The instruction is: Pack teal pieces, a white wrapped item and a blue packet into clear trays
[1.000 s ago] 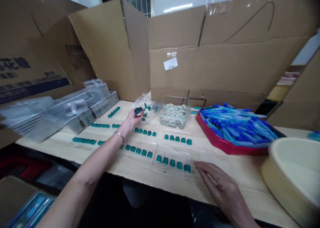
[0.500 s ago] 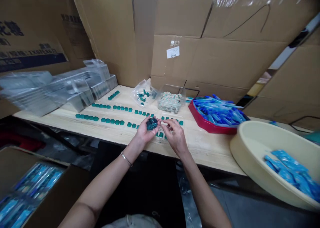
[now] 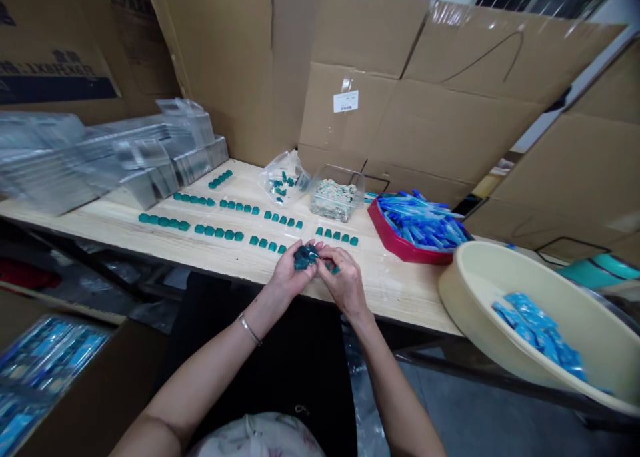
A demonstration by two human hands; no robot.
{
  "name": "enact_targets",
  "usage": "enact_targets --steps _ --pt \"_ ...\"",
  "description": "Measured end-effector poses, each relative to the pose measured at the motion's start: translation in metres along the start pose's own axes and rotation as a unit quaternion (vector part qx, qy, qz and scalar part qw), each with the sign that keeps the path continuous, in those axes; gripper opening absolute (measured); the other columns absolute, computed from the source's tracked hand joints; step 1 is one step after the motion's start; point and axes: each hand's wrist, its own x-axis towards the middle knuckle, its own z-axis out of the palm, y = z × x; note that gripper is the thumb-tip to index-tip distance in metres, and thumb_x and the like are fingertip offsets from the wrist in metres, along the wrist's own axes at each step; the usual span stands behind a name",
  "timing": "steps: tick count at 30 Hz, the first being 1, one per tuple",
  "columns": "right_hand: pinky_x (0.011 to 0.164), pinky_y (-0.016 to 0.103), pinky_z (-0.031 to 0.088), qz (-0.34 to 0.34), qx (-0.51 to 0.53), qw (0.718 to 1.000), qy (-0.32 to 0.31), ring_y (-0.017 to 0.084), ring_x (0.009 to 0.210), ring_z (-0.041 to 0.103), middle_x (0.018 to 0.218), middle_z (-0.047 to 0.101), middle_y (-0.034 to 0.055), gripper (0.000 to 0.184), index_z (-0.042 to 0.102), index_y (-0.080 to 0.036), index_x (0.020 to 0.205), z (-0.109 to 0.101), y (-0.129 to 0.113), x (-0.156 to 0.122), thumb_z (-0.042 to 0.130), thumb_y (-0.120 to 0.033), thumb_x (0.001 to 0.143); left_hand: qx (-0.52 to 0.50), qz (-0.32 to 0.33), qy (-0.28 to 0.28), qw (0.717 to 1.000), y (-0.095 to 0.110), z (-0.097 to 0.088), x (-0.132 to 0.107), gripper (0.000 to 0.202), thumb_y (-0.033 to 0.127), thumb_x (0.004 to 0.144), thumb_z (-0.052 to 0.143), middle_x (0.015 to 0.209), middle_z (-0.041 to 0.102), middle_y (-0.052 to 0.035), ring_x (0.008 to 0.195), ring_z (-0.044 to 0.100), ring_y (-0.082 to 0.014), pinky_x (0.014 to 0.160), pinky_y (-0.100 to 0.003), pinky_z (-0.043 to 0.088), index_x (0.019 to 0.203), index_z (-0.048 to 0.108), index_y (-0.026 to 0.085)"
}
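Observation:
My left hand (image 3: 290, 274) is cupped palm-up over the front of the table, its fingers curled round a small heap of dark teal faceted pieces (image 3: 303, 258). Against the right side of that heap, my right hand (image 3: 346, 285) has its thumb and fingers pinched together. What lies between those fingertips is hidden. Similar teal pieces (image 3: 219, 232) lie in short rows on the wooden table (image 3: 215, 255), to the left of and behind my hands. A few in the front row are partly covered by my hands.
Behind the rows are a plastic bag (image 3: 274, 171) of teal pieces and a clear box (image 3: 334, 207) of small pale pieces. A red tray (image 3: 387, 240) of blue pens and a cream basin (image 3: 465, 290) with blue packets stand right. Stacked clear cases (image 3: 165, 153) stand left.
My right fingertips have come closer to the heap in my left hand and now touch it. The camera view has shifted slightly, moving the table things left.

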Motion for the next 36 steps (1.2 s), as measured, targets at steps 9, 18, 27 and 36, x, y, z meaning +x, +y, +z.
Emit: enact_targets --steps 9,18,27,36 --pt "0.068 0.029 0.052 0.227 0.306 0.923 0.062 0.014 0.067 0.063 0.074 0.068 0.0028 0.019 0.064 -0.016 0.081 -0.003 0.007 0.001 0.069 -0.03 0.069 0.0 0.003 -0.001 1.0 0.003 -0.009 0.003 0.01 0.016 0.083 0.051 0.072 0.062 -0.0048 0.08 0.064 -0.0184 0.077 -0.035 0.052 0.076 0.057 0.012" --pt "0.067 0.028 0.052 0.249 0.388 0.882 0.098 0.013 0.066 0.064 0.071 0.067 0.0009 0.031 0.062 -0.017 0.096 -0.008 0.024 0.004 0.071 -0.029 0.068 0.262 0.08 -0.095 0.957 -0.011 -0.005 -0.003 0.03 0.022 0.072 0.069 0.067 0.05 0.0014 0.048 0.041 -0.0017 0.035 -0.011 0.023 0.099 0.061 0.014" --pt "0.072 0.031 0.053 0.17 0.293 0.939 0.055 0.015 0.075 0.062 0.091 0.065 0.0054 0.027 0.065 -0.02 0.101 -0.014 0.023 0.001 0.062 -0.031 0.076 0.568 0.23 -0.064 0.788 -0.01 -0.007 0.001 0.037 0.04 0.073 0.063 0.063 0.05 0.0044 0.041 0.034 -0.0027 0.037 -0.016 0.028 0.102 0.058 0.019" --pt "0.075 0.029 0.05 -0.001 0.041 0.999 0.02 0.017 0.083 0.06 0.088 0.064 0.0067 0.019 0.067 -0.019 0.09 -0.033 0.022 0.005 0.049 -0.024 0.086 0.627 0.289 -0.068 0.72 -0.008 -0.008 0.012 0.025 0.03 0.071 0.063 0.064 0.057 0.0004 0.048 0.044 -0.0076 0.046 -0.018 0.036 0.092 0.065 0.018"
